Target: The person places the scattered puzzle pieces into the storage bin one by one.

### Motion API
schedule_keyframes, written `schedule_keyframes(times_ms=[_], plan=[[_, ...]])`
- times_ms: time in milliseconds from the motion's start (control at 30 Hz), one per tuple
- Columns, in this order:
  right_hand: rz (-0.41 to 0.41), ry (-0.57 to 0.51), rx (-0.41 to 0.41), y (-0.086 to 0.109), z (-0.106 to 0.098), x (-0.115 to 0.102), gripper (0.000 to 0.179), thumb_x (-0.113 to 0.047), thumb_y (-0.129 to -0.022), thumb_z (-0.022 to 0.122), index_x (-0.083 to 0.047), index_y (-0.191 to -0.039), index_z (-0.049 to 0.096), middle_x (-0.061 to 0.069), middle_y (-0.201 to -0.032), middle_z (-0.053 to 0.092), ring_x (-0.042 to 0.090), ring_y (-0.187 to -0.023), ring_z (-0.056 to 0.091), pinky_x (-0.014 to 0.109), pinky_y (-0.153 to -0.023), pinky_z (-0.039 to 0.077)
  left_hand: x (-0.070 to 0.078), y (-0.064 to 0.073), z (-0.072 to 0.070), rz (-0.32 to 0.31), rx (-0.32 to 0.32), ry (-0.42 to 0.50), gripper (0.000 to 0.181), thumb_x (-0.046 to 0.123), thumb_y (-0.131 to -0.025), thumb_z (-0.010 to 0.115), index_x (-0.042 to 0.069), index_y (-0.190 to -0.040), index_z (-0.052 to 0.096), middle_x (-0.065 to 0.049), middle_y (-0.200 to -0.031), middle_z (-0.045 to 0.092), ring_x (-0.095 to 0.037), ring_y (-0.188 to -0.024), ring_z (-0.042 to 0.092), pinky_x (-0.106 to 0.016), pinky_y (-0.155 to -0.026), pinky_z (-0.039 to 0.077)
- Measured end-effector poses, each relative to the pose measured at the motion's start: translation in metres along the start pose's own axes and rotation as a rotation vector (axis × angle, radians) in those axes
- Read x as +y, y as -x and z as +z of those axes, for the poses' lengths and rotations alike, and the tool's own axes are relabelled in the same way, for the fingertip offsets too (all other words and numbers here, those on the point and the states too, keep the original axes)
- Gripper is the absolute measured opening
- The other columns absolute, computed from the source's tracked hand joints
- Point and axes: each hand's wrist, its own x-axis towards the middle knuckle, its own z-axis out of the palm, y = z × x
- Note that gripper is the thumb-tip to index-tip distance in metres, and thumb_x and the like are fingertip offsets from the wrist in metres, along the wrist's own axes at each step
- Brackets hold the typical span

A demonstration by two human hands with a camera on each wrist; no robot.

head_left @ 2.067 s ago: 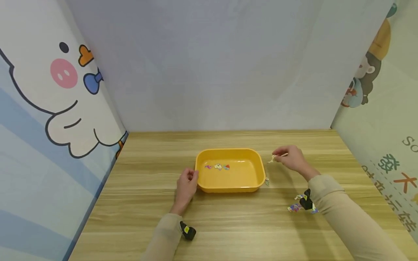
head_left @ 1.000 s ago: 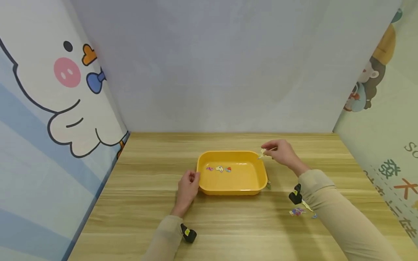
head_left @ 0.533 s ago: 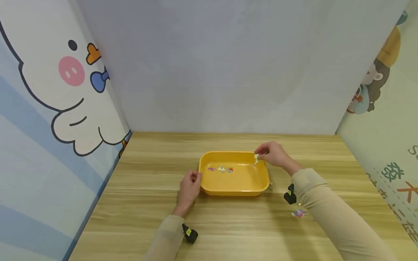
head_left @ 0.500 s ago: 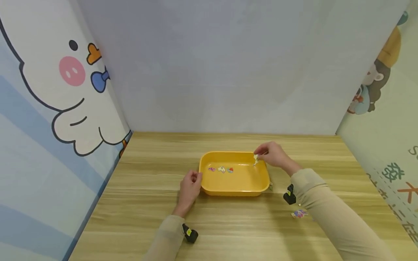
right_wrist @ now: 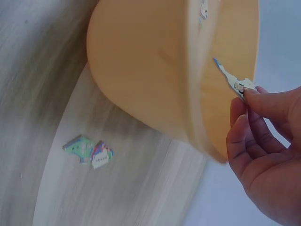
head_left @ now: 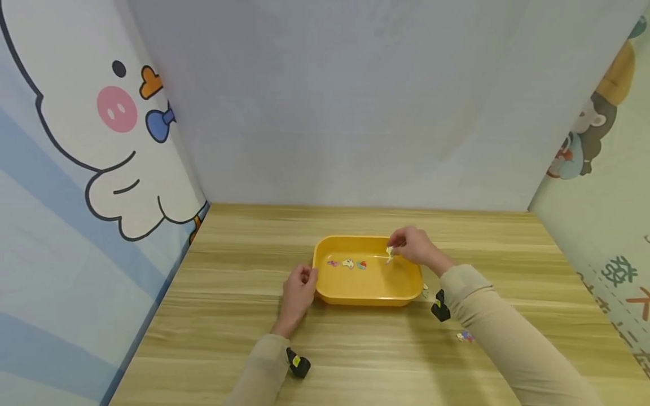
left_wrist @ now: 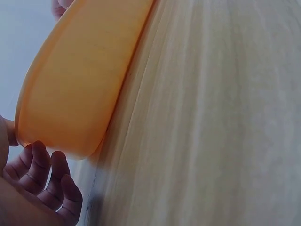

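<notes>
A yellow plastic basin (head_left: 363, 300) stands on the table. My left hand (head_left: 298, 290) pinches its left rim, with the thumb inside and the curled fingers against the outer wall in the left wrist view. Between thumb and forefinger, my right hand (head_left: 413, 245) holds a small pale cut-out piece (right_wrist: 241, 86) with a narrow blue tip. That piece hangs over the right half of the basin's inside. Three little cut-outs lie in a row on the basin floor: a pink-purple one (head_left: 332, 263), a pale one (head_left: 347, 263) and a red-and-blue one (head_left: 361, 265).
A greenish cut-out (head_left: 425, 291) lies beside the basin's right end. Colourful cut-outs (head_left: 464, 336) lie partly hidden under the right forearm. Behind the wooden table (head_left: 244, 237) rises a plain grey backdrop (head_left: 330, 113), with cartoon-printed panels at both sides.
My right hand has carried the pale cut-out leftward from the table beyond the basin's right end to over its inside. My left hand has stayed at the rim. The head view has shifted slightly.
</notes>
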Motion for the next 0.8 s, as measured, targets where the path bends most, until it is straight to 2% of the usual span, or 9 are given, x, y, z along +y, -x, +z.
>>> schedule_keyframes(times_ms=[167,433,800], plan=[[-0.047,0.026,-0.026,-0.002,0.009,-0.003,0.012,0.008,-0.085,0.062,0.003,-0.095,0.067,0.009,-0.089,0.066,0.024,-0.083,0.062,0.038,-0.076,0.051,0.000,0.000,-0.001,0.003,0.006,-0.017,0.017,0.018,-0.094,0.060,0.006,-0.083,0.057,-0.002,-0.065,0.051,-0.013,-0.052,0.047,-0.026,-0.046,0.039],[-0.072,0.061,-0.028,-0.009,0.018,-0.007,0.013,0.008,-0.082,0.062,0.002,-0.092,0.068,0.009,-0.086,0.067,0.023,-0.081,0.061,0.038,-0.076,0.050,-0.002,0.000,0.000,-0.003,-0.008,0.004,0.016,0.018,-0.095,0.060,0.006,-0.084,0.057,-0.002,-0.066,0.052,-0.013,-0.051,0.048,-0.026,-0.046,0.042],[-0.045,0.075,-0.050,-0.014,0.029,-0.005,0.014,0.007,-0.079,0.063,0.001,-0.090,0.070,0.007,-0.084,0.067,0.023,-0.081,0.061,0.036,-0.076,0.050,-0.001,0.001,-0.001,0.003,-0.016,0.001,0.016,0.019,-0.095,0.059,0.006,-0.084,0.057,-0.002,-0.066,0.052,-0.013,-0.051,0.048,-0.025,-0.045,0.042]])
